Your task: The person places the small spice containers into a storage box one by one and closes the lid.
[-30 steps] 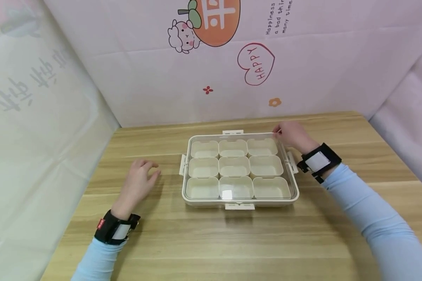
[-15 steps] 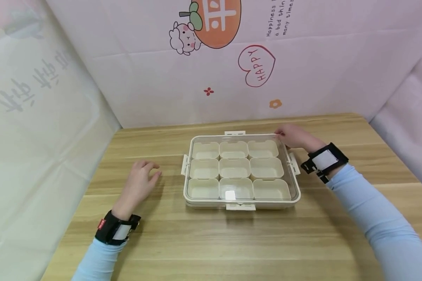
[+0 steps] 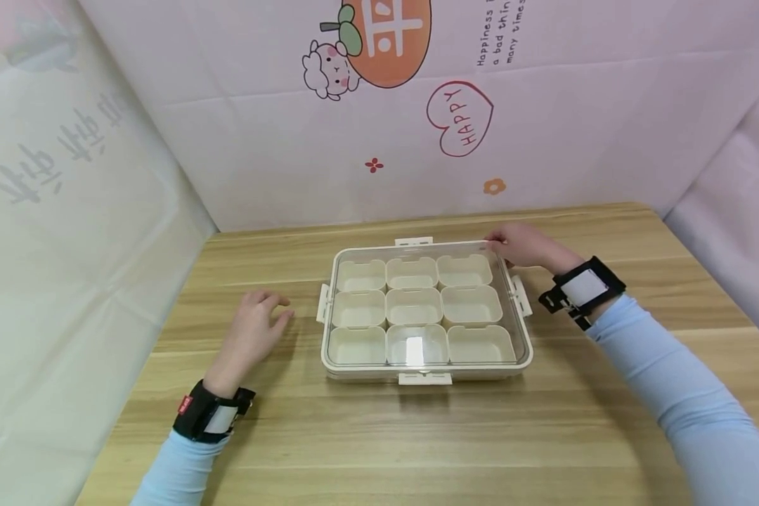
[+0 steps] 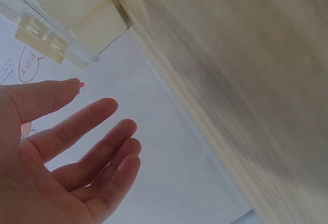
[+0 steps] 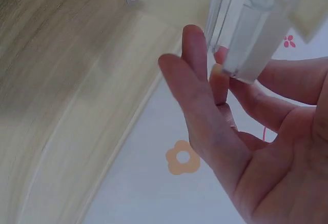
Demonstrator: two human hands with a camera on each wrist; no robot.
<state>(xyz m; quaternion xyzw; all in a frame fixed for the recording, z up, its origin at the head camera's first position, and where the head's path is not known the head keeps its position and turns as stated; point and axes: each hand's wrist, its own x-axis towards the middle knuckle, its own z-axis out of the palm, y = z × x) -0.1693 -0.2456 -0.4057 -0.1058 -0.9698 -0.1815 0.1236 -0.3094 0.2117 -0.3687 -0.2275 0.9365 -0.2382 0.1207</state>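
Right hand found pinching far right corner of lidded tray, fingers closed on it. Left hand resting relaxed on table, holding nothing.

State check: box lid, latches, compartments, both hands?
Clear plastic lid: on the cream nine-compartment box.
Front latch: flipped outward, unclasped.
Compartments: all empty.
Right hand: fingers pinch lid's far right corner.
Left hand: relaxed on wooden table, holds nothing.
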